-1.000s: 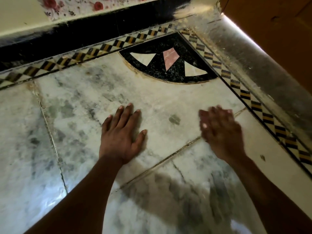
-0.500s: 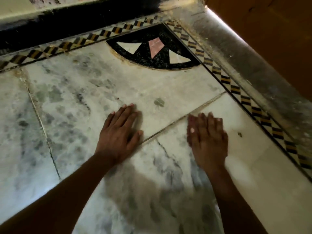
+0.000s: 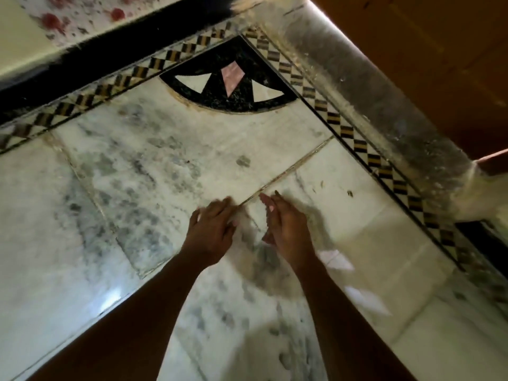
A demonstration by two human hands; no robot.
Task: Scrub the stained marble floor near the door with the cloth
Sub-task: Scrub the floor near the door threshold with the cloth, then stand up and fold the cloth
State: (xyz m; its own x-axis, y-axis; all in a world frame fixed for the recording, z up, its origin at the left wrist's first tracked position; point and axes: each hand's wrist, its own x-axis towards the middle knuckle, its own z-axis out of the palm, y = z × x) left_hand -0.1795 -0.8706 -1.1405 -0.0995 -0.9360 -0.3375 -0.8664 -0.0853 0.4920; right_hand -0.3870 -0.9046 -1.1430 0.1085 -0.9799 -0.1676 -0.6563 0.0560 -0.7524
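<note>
The white marble floor (image 3: 154, 171) carries grey smudges and a small dark stain (image 3: 243, 160). My left hand (image 3: 211, 229) is over a floor joint near the middle, blurred, with its fingers bent a little. My right hand (image 3: 286, 224) is close beside it, turned on its edge with straight fingers pointing forward. Neither hand holds anything. No cloth is in view.
A black quarter-circle inlay (image 3: 231, 83) with white and pink wedges fills the far corner. Checkered border strips (image 3: 354, 138) run along the walls. A grey threshold (image 3: 384, 111) and a brown wooden door (image 3: 439, 50) stand at the right.
Both hands have lifted off the floor and come together near the middle. The right hand has turned from flat onto its edge. The view has pulled back from the corner.
</note>
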